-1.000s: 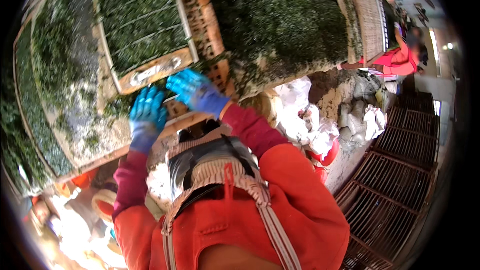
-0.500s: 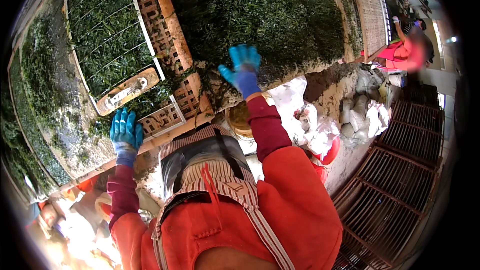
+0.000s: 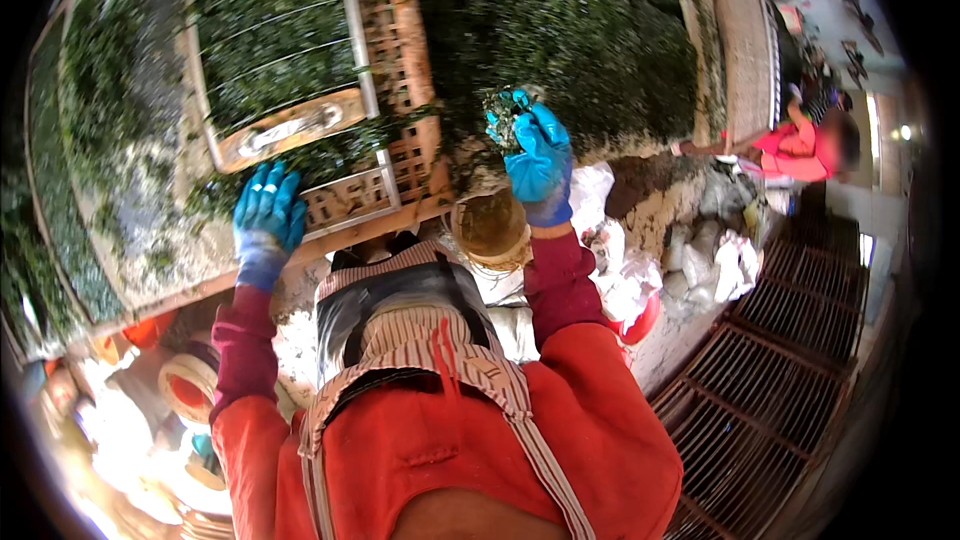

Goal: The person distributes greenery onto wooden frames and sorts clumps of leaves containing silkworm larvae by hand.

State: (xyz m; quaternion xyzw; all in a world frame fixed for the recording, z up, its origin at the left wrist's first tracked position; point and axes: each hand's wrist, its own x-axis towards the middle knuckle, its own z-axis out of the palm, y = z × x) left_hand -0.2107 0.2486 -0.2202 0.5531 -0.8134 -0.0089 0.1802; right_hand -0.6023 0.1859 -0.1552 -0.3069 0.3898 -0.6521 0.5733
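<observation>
Since half a second ago our right hand (image 3: 535, 155) has drawn back from the green heap (image 3: 560, 40), now clenched on a dark, wet-looking clump (image 3: 503, 105) at the heap's near edge; the clump is rounded, no clear long axis. Our left hand (image 3: 268, 215) lies spread flat on the wooden frame (image 3: 385, 190) left of the heap. A basket (image 3: 490, 228) sits just below the heap.

A person in a pink top (image 3: 800, 145) stands at the far right. Dark slatted racks (image 3: 775, 390) lie lower right, with white sacks (image 3: 725, 260) piled just beside them.
</observation>
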